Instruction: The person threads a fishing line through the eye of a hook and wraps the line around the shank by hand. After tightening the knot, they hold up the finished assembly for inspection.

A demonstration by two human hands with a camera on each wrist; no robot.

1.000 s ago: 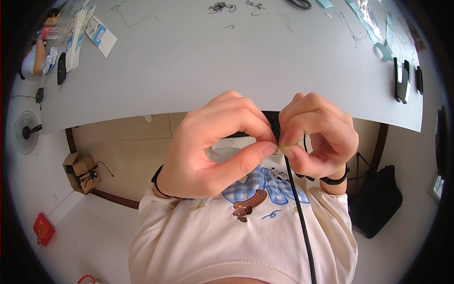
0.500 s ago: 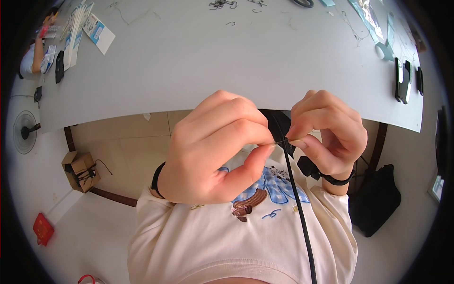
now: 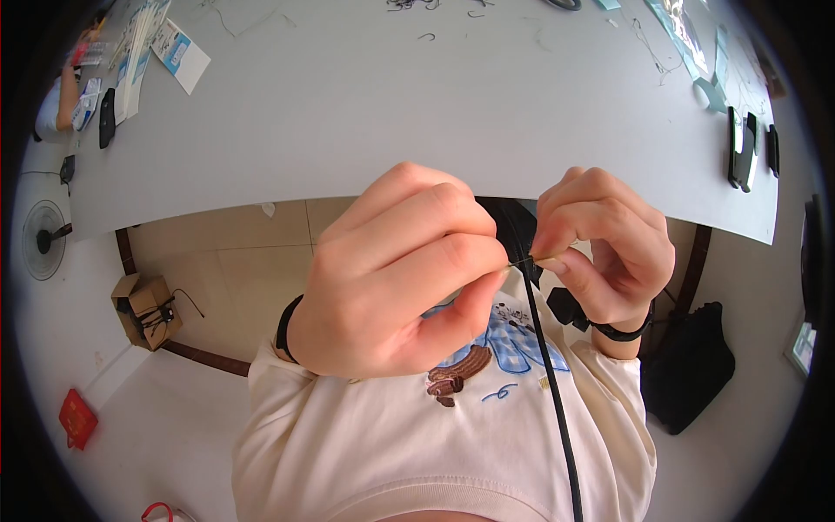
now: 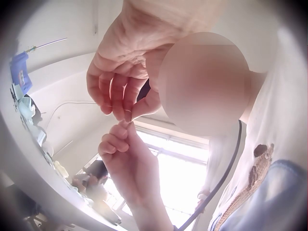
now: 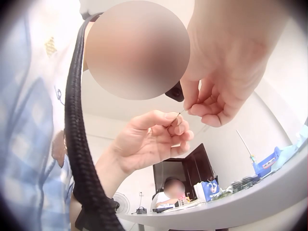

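Observation:
Both hands are raised close together in front of the shirt, near the table's front edge. My left hand [image 3: 404, 270] pinches a thin fishing line [image 3: 520, 261] between thumb and forefinger. On the other side of a small gap, my right hand [image 3: 604, 248] pinches the same line with thumb and forefinger. The right wrist view shows a short, thin dark piece [image 5: 179, 114] at the left fingertips; I cannot tell whether it is a hook. In the left wrist view a loose length of line [image 4: 72, 102] curves away from the left fingers.
On the grey table [image 3: 348, 113] lie a fish hook [image 3: 426, 36], a pile of hooks [image 3: 413, 5], printed cards [image 3: 181, 56] and a black stapler-like object [image 3: 743, 152]. A black strap [image 3: 557, 391] hangs down the shirt. Another person [image 5: 173, 192] sits at the table's far end.
The fingertips of both hands were together a second ago and have drawn slightly apart, baring a short stretch of line. My left hand has turned, its back now facing up more.

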